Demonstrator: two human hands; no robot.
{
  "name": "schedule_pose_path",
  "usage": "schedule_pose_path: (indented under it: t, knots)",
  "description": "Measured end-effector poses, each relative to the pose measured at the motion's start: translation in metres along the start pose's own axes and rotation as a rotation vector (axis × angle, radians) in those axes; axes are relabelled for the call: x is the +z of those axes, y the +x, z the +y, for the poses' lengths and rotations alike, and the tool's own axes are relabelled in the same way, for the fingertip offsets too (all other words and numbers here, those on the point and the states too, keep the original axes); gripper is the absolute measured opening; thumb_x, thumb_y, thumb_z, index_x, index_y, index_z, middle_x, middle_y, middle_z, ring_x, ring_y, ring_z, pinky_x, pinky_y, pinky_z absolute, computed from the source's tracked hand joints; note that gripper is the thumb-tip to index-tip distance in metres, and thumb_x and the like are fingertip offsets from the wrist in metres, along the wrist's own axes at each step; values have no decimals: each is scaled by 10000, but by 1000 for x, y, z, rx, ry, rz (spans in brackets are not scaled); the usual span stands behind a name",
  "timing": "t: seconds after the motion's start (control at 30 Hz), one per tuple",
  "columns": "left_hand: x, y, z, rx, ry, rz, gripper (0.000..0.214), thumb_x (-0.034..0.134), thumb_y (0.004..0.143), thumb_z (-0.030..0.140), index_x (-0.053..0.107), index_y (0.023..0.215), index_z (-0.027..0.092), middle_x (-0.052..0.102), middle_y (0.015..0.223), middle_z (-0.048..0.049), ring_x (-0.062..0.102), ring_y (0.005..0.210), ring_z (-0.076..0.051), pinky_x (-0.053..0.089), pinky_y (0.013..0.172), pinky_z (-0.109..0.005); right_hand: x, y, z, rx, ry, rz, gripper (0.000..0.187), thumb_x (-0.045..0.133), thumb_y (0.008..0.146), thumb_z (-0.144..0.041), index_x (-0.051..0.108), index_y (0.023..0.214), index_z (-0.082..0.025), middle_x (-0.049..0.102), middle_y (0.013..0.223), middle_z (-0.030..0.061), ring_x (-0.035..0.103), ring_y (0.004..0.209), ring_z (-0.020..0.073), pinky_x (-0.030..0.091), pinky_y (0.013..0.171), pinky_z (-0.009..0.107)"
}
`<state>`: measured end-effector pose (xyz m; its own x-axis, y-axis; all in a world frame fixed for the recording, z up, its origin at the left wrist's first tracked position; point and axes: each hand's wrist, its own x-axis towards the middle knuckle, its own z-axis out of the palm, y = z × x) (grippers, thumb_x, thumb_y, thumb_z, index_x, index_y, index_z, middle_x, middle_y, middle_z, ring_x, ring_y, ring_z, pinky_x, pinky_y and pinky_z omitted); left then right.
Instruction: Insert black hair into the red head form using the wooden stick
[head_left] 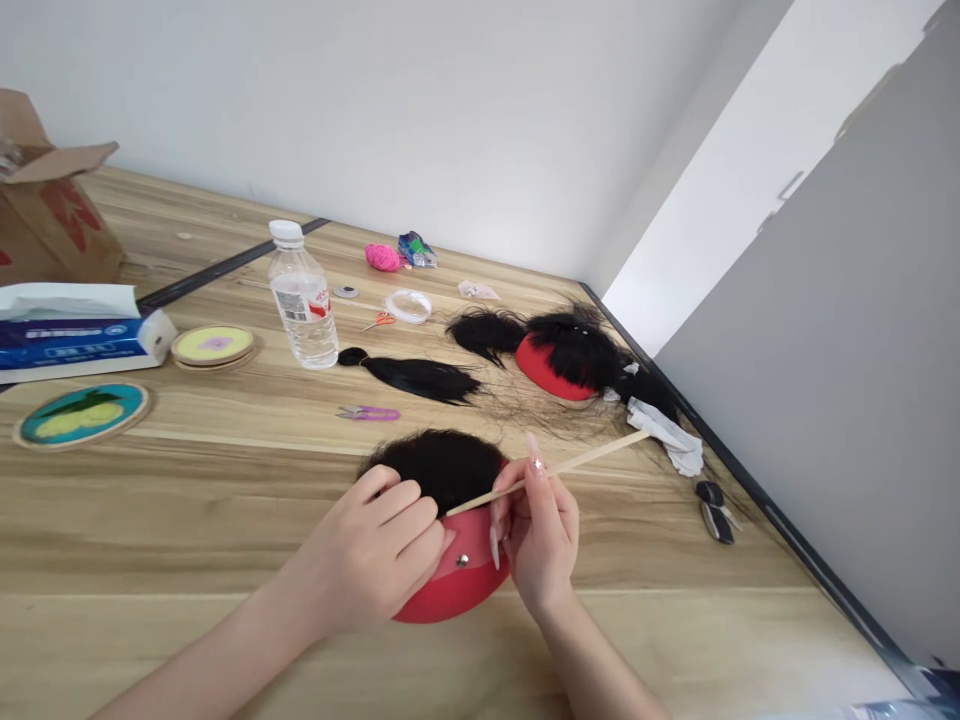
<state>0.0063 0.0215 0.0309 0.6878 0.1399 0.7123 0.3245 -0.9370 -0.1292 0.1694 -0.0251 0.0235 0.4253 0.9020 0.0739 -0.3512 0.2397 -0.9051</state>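
In front of me sits a red dome-shaped form (452,598) with a patch of black hair (442,465) on its far side and a pale sheer strip (474,530) across its near part. A round metal pin head (463,560) shows on the strip. My right hand (544,530) pinches a thin wooden stick (600,452), its tip at the front edge of the hair. My left hand (394,540) rests on the form's left side with curled fingers. Whatever is between those fingers is hidden.
Beyond the form lie purple thread snips (369,412), a tied black hair bundle (420,378), a water bottle (304,300) and small orange-handled scissors (380,320). Another red form with hair (559,370) stands far right. Embroidery hoops (84,414) and a tissue pack (75,340) are left.
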Motion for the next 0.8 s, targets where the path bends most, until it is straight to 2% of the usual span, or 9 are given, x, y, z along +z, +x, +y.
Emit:
schedule_pose_path:
  t: [0.37,0.6,0.7,0.8]
  knots:
    - [4,-4,0,71,-22,25,276,499,896,38,511,648,157,464,622,-1,381,625,-160,328,638,-320,0,0,-2,-1,6,-7,454,639,864,-556,648,641,-161,511,409,-25,385,297,77,282,270,162]
    - [3,-8,3,105,-12,155,276,527,930,65,560,672,158,609,721,-2,516,714,-138,432,732,-339,1,0,-3,3,-11,7,461,645,850,-562,637,629,-158,502,402,-25,378,305,73,283,290,162]
    - [0,-8,5,133,-54,163,263,546,916,43,583,681,154,633,730,5,523,709,-124,485,733,-324,2,0,-4,6,-26,20,470,637,851,-571,634,627,-159,500,400,-24,374,299,74,264,281,165]
    - [-1,-8,8,140,-171,150,246,548,899,17,599,692,140,624,704,6,518,675,-112,557,869,-308,2,0,-4,0,-26,21,471,648,841,-577,632,625,-158,496,400,-27,381,301,72,276,285,163]
